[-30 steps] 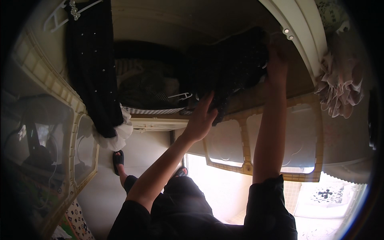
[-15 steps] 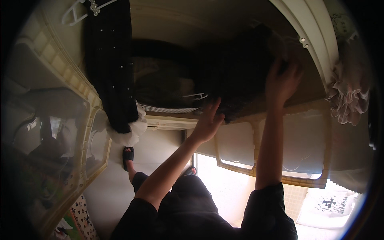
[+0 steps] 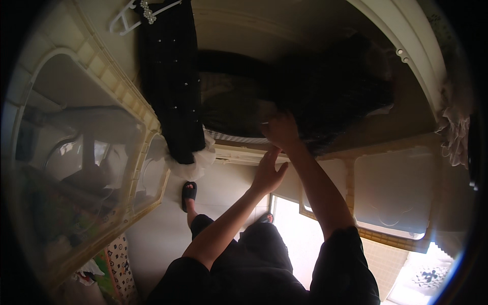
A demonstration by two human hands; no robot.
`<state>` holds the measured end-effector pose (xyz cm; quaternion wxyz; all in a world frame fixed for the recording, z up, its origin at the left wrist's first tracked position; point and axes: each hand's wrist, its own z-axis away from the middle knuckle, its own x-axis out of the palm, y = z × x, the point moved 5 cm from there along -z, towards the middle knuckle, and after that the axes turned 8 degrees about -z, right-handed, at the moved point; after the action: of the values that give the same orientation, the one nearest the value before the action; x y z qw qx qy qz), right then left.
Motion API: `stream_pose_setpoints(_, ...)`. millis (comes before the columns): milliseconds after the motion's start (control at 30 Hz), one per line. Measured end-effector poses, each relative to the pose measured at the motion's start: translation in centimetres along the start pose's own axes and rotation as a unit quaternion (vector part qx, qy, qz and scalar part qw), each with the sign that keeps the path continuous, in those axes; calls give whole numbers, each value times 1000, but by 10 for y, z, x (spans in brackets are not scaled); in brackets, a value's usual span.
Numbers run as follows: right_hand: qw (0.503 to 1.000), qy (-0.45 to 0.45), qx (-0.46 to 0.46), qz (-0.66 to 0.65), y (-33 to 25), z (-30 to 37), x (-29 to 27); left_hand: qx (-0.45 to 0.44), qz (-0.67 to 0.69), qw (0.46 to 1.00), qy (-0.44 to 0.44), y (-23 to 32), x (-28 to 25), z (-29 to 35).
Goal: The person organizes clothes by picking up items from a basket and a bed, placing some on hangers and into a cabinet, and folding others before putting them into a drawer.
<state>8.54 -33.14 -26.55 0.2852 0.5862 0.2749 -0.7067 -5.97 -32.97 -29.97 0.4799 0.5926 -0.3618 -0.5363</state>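
Note:
Inside the dim wardrobe, my right hand [image 3: 282, 131] reaches across to a white clothes hanger [image 3: 265, 122]. Its fingers curl round the hanger, and only a small white tip shows beside them. Just below, my left hand [image 3: 268, 174] is open, thumb apart from the fingers, close under my right wrist and holding nothing. A dark garment [image 3: 330, 96] spreads over the wardrobe's right half, its outline partly lost in shadow. On the left hangs a long black garment [image 3: 170, 86] with small shiny studs and a pale ruffled hem [image 3: 195, 161].
Open wardrobe doors with clouded panels stand at the left [image 3: 86, 137] and right [image 3: 391, 185]. Another white hanger [image 3: 124, 23] with a pearl-like trim hangs at upper left. Pale ruffled cloth [image 3: 455, 132] hangs at far right. The wardrobe's lower edge [image 3: 239, 154] runs above the floor.
My right hand has moved left from the dark garment's far side to the white hanger. My left hand stays near the wardrobe's lower edge. The whole view has shifted slightly.

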Motion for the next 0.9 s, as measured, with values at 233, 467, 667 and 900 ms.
stream_pose_setpoints(233,999,5,48,24,4,-22,29,-80,33,996,-5,-17,-40,44)
stream_pose_setpoints(467,972,174,118,-102,-11,42,-99,-103,136,985,32,-26,-71,57)
stream_pose_setpoints(667,886,184,195,-380,3,110,-127,-181,351,918,-34,-19,-67,54)
stream_pose_setpoints(900,621,207,244,-715,-26,166,-50,-32,517,852,-73,25,-60,80)
